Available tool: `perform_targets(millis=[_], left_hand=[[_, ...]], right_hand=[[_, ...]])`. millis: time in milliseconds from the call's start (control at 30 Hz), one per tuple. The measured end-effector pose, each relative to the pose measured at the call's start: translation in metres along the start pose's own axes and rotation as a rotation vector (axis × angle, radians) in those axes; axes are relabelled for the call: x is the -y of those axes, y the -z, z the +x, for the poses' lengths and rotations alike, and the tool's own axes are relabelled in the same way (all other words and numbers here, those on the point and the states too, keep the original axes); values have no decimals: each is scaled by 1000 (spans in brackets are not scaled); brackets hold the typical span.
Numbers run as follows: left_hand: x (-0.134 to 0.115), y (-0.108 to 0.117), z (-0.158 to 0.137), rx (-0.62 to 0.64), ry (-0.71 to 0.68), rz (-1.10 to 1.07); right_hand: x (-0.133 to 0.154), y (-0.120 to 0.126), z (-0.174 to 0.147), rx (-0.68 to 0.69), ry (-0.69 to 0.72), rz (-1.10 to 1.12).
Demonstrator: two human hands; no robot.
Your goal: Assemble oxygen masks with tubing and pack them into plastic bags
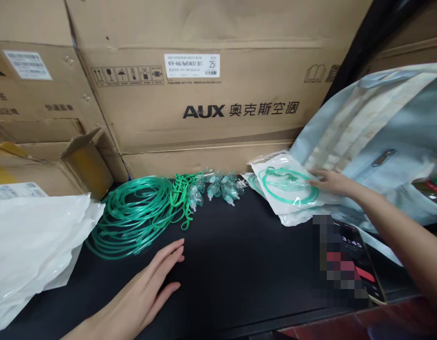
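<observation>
My left hand (153, 278) hovers low over the black tabletop, thumb apart from its stretched fingers, holding nothing. Beyond it lies a loose coil of clear green tubing (133, 212). Green elastic straps (183, 196) are heaped at the coil's right side. Several clear green-tinted mask parts (222, 186) with pale nozzles sit beside the straps. At the right, my right hand (328, 182) pinches the right edge of a clear-and-white packet (285, 186) with green tubing inside. Other such packets lie partly hidden beneath it.
A stack of white plastic packaging (37, 245) covers the left side. Large cardboard boxes (211, 127) stand along the back, with an opened carton (86, 163) at left. A light-blue bag (374, 137) rests at right, and a phone (360, 259) lies near the front edge.
</observation>
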State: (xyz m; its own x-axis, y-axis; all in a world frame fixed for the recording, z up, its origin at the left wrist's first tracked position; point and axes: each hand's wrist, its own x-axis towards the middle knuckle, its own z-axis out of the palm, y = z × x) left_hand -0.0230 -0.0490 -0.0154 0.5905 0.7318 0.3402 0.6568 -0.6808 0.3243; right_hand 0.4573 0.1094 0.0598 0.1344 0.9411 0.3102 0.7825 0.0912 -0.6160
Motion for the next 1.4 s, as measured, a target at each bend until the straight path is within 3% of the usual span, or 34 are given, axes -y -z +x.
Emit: perform_targets(millis=[100, 200, 300, 367, 500, 733, 833, 933, 1100, 1300, 1400], left_hand=[[0, -1, 0, -4, 6, 4], [-1, -3, 0, -33, 27, 13], [-2, -3, 0, -57, 42, 15], [-2, -3, 0, -40, 49, 12], [-1, -2, 0, -17, 58, -1], [0, -3, 0, -29, 42, -12], [1, -2, 0, -25, 26, 5], [2, -1, 0, -10, -3, 37], [2, -3, 0, -50, 8, 32], [0, -5, 0, -39, 35, 5], [1, -5, -1, -40, 34, 7]], right_hand=[[20, -5, -10, -105, -150, -241], [58, -23, -31, -151, -96, -386], [92, -52, -45, 69, 201, -513], [100, -69, -44, 235, 236, -653], [85, -77, -31, 466, 52, -822], [67, -59, -26, 542, 83, -756], [71, -49, -20, 541, 174, -728], [78, -45, -14, 540, 369, -692], [88, -65, -20, 661, 602, -692], [80, -85, -25, 452, 503, -894], [78, -91, -23, 426, 471, -913]])
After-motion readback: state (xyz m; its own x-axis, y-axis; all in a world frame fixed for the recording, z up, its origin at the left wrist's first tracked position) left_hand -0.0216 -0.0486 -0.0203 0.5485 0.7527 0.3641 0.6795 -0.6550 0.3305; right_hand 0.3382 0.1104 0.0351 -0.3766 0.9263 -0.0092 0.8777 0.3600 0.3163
